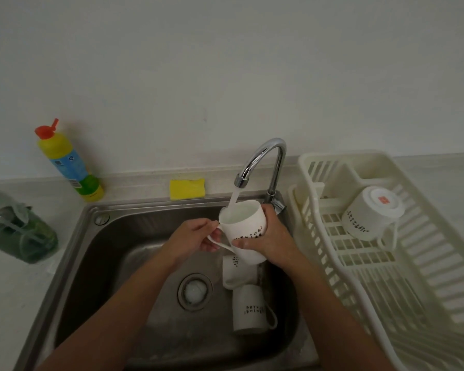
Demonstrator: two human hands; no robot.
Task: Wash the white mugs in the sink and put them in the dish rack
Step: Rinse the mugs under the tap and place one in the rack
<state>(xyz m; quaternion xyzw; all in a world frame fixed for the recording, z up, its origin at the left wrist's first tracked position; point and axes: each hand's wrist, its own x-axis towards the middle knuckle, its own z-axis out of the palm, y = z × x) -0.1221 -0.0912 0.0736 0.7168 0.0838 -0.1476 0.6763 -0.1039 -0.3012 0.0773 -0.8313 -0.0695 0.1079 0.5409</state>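
I hold a white mug (pixel 243 223) with black lettering under the running tap (pixel 263 162), and water pours into its mouth. My left hand (pixel 192 238) grips its thin handle. My right hand (pixel 269 236) wraps around its body. Two more white mugs lie in the steel sink (pixel 97 263) below: one mug (pixel 237 273) partly hidden behind the held mug, the other mug (pixel 249 311) lying nearer me. A washed mug (pixel 370 212) rests upside down in the white dish rack (pixel 426 277) to the right.
A yellow sponge (pixel 187 188) sits on the ledge behind the sink. A yellow detergent bottle (pixel 70 164) with a red cap stands at the back left. A green container (pixel 19 228) is on the left counter. The drain strainer (pixel 195 290) is mid-basin.
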